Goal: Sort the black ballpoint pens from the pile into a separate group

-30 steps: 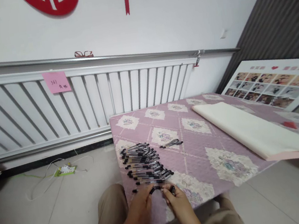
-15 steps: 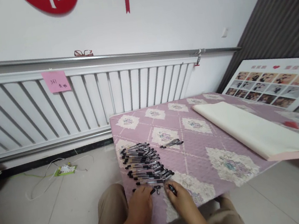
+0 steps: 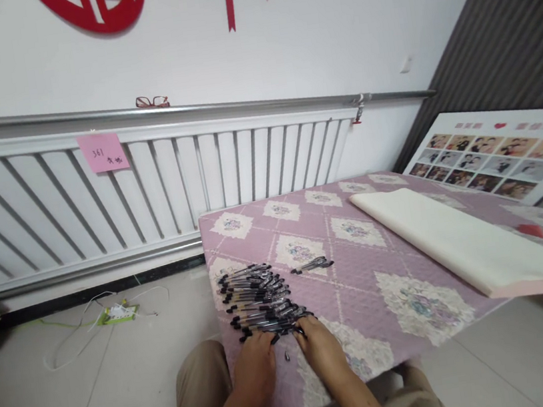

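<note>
Many black-and-clear pens (image 3: 257, 296) lie side by side in a long pile along the left side of the cloth-covered table. My left hand (image 3: 257, 360) is at the near end of the pile, fingers closed on a pen whose black end shows by the fingertips. Across from it, my right hand (image 3: 322, 350) is closed on a black pen part at the same end; the fingers hide most of it. Between the two hands, a small dark pen piece (image 3: 287, 356) rests on the cloth. A few separate pens (image 3: 312, 264) lie to the right of the pile.
A purple flowered cloth (image 3: 348, 287) covers the table. On its right lies a large cream sheet (image 3: 437, 234), with a red item (image 3: 531, 231) beyond. A photo board (image 3: 487, 156) leans behind. A white radiator (image 3: 246, 166) runs along the wall; a power strip (image 3: 118, 312) is on the floor.
Both hands have moved slightly forward against the near end of the pen pile, and the right hand has come inward. The nearest pens have been pushed closer to the others.
</note>
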Tool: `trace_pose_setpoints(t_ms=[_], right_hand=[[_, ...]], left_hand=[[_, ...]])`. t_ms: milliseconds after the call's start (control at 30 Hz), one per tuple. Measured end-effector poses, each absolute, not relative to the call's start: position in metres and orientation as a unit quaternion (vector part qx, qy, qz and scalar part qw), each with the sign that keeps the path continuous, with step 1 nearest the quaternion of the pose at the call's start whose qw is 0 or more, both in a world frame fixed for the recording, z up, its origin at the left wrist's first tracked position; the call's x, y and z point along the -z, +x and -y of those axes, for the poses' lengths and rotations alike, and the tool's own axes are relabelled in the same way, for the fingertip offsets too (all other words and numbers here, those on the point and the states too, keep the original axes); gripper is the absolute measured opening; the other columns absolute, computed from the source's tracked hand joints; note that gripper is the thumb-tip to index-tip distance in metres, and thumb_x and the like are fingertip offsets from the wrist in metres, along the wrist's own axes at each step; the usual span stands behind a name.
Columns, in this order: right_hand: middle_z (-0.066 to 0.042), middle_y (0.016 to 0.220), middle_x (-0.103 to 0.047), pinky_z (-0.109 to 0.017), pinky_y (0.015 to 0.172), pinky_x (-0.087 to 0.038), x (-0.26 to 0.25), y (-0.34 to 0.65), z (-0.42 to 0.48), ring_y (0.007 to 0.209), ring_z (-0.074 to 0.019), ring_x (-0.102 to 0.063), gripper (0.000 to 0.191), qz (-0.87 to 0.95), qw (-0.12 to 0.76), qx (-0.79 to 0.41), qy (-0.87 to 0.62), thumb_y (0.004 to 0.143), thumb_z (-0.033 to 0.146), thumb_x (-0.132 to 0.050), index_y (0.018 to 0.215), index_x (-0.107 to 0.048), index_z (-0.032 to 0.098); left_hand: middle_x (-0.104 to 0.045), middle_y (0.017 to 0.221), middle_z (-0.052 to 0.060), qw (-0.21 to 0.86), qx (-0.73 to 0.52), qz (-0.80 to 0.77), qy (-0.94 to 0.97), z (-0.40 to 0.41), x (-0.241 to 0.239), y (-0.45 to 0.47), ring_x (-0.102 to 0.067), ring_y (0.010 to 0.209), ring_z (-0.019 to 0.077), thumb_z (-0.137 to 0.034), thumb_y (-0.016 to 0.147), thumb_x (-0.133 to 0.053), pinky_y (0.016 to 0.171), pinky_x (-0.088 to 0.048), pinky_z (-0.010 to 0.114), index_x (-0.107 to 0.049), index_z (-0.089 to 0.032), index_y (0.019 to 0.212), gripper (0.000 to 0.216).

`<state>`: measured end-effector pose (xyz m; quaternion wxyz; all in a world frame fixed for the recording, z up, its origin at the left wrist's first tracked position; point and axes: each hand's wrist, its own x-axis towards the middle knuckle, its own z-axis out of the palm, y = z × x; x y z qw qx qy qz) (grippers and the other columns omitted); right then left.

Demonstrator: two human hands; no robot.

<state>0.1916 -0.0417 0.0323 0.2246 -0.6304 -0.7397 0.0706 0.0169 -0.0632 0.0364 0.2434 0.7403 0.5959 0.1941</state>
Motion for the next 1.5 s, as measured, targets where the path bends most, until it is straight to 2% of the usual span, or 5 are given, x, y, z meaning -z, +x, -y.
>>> trace_pose_setpoints(t_ms=[300,700,1033,1300,1500], right_hand=[[-0.006,0.088,-0.065,-0.029,0.075,-0.046,-0.032,0.194,0.026,0.085,-0.0210,-0.061,0.017,0.755,0.252,-0.083,-0.600,0.078,0.011,-0.052,0.085,-0.063,0.021],[-0.009,0.096,-0.064,-0.037,0.084,-0.047,-0.022,0.200,0.050,0.093,-0.0234,-0.059,0.023,0.705,0.412,-0.118,-0.565,0.086,0.027,-0.050,0.102,-0.066,0.022],[-0.001,0.071,-0.066,-0.028,0.067,-0.044,-0.026,0.194,0.058,0.068,-0.0187,-0.061,0.021,0.682,0.390,-0.184,-0.591,0.084,0.035,-0.054,0.096,-0.065,0.021],[-0.002,0.078,-0.068,-0.027,0.070,-0.041,-0.033,0.192,0.060,0.077,-0.0188,-0.062,0.018,0.724,0.315,-0.152,-0.594,0.089,0.029,-0.046,0.083,-0.062,0.022],[-0.002,0.075,-0.066,-0.027,0.069,-0.039,-0.035,0.191,0.061,0.075,-0.0189,-0.061,0.014,0.738,0.292,-0.137,-0.593,0.087,0.027,-0.049,0.081,-0.061,0.022]], left_hand=[[-0.063,0.112,0.004,0.222,-0.195,-0.601,0.742,0.050,-0.038,0.021,-0.053,0.107,0.0199,-0.012,0.086,-0.042,0.096,-0.037,0.030,-0.062,-0.021,0.113,0.034],[-0.061,0.109,0.004,0.113,-0.170,-0.593,0.779,0.068,-0.040,0.028,-0.051,0.104,0.0216,-0.011,0.089,-0.042,0.090,-0.038,0.034,-0.064,-0.026,0.109,0.034],[-0.062,0.107,0.003,0.090,-0.175,-0.593,0.781,0.076,-0.031,0.027,-0.052,0.100,0.0226,-0.011,0.086,-0.046,0.088,-0.035,0.038,-0.064,-0.027,0.105,0.031],[-0.060,0.112,0.005,0.105,-0.202,-0.558,0.798,0.078,-0.035,0.032,-0.049,0.104,0.0265,-0.034,0.083,-0.060,0.092,-0.031,0.041,-0.058,-0.027,0.114,0.032],[-0.060,0.109,0.001,0.108,-0.175,-0.562,0.801,0.070,-0.030,0.036,-0.051,0.101,0.0233,-0.025,0.087,-0.055,0.088,-0.032,0.038,-0.058,-0.029,0.111,0.025]])
